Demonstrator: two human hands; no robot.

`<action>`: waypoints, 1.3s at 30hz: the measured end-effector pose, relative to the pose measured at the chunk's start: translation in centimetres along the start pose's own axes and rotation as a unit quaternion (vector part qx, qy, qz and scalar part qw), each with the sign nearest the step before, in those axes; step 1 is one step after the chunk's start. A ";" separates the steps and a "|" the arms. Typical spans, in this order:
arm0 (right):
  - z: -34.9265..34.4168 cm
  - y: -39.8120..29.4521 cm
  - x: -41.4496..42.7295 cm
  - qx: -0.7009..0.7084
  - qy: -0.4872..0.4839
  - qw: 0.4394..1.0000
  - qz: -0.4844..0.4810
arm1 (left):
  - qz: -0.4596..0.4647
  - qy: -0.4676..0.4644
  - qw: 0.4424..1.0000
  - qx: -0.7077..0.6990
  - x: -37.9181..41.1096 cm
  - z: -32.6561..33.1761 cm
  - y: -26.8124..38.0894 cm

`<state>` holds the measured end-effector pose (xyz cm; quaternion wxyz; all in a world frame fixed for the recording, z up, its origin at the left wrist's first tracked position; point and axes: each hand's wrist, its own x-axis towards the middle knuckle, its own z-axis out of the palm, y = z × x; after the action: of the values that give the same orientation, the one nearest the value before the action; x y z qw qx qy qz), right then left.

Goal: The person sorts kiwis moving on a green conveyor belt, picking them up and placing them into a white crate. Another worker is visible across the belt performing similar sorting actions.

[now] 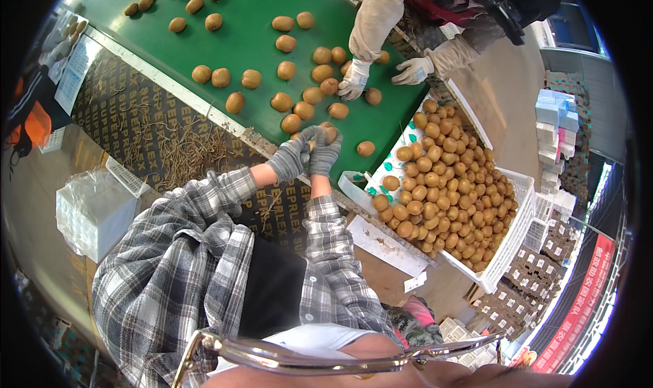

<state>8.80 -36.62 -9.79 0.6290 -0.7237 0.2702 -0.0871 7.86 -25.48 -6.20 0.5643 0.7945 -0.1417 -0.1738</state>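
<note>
My left hand (289,158), in a grey knit glove, is at the near edge of the green conveyor belt (168,51), its fingers against a kiwifruit partly hidden behind them. Beside it and touching it, my right hand (325,153), gloved alike, holds a brown kiwifruit (328,132) at its fingertips. Loose kiwifruit lie around on the belt, with one (291,123) just beyond my hands and another (365,148) to the right. At the belt's end, many kiwifruit are heaped in a white plastic crate (520,184).
A co-worker's white-gloved hand (354,79) reaches among the fruit across the belt; the other (413,72) is above its far edge. Dry stalks (191,151) lie on a printed board at the left. A white bag-wrapped stack (94,212) stands lower left. A metal rail (168,84) edges the belt.
</note>
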 end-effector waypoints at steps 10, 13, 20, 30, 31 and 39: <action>-0.7 -1.6 -2.9 -0.142 -0.171 0.974 -0.047 | -0.078 0.058 0.967 -0.234 0.1 -4.9 0.3; 0.5 -3.0 -3.6 -0.091 -0.232 0.968 0.026 | 0.009 0.107 0.979 -0.172 0.8 -5.4 0.1; 2.6 -5.8 -4.8 -0.040 -0.377 0.924 -0.053 | -0.139 0.143 0.835 -0.513 1.3 -8.2 0.4; 0.5 -0.5 6.0 -0.494 -0.214 0.843 -0.018 | -0.284 0.270 0.821 0.416 -5.9 -19.6 -11.7; 2.1 -1.2 5.6 -0.545 -0.218 0.804 -0.100 | -0.278 0.233 0.796 0.484 -5.5 -20.5 -12.2; 15.7 -2.6 8.3 -0.606 -0.358 0.637 -0.315 | -0.138 0.103 0.817 0.551 6.0 -25.3 -14.5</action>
<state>23.80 -27.10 -12.07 0.0314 -0.9581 -0.2288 0.1694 24.74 -1.85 -12.99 0.0141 0.9971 -0.0438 -0.0599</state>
